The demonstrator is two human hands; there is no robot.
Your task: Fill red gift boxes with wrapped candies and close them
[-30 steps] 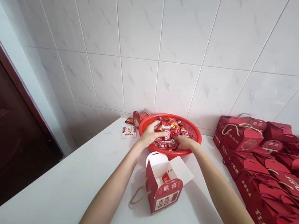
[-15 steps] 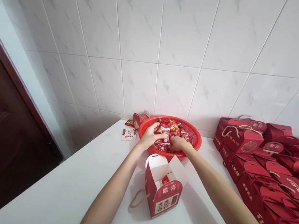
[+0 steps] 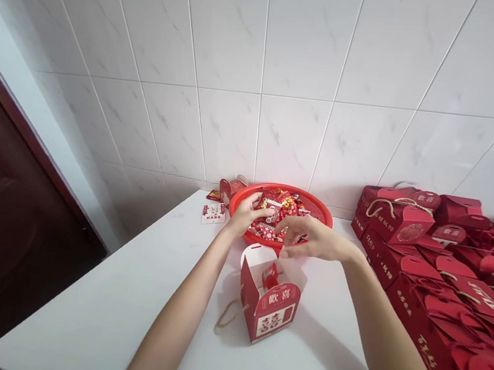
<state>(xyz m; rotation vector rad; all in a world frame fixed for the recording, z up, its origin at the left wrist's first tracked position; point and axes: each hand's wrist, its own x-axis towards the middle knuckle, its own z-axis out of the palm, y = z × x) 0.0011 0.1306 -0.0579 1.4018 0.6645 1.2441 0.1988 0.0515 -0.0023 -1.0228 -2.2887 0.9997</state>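
My left hand (image 3: 245,215) is at the near left of a red plastic basket (image 3: 325,215) filled with wrapped candies. Its thumb and fingers are closed on a red-and-white wrapped candy (image 3: 272,212). Over the basket's front rim, my right hand (image 3: 313,237) hovers with fingers apart and nothing visible in them. Below it, on the table, stands a red gift box (image 3: 254,304) with its top flaps up and a rope handle at its left. A red wrapped candy (image 3: 270,275) shows blurred inside the box's mouth.
Many red gift boxes (image 3: 405,263) are stacked along the right of the white table (image 3: 159,295). A printed card (image 3: 213,213) and a small red box (image 3: 230,189) lie left of the basket. A tiled wall (image 3: 292,148) stands behind.
My right hand has come out of the basket towards me, to above the gift box, and its fingers have opened. A red candy now appears in the box. My left hand stays at the basket.
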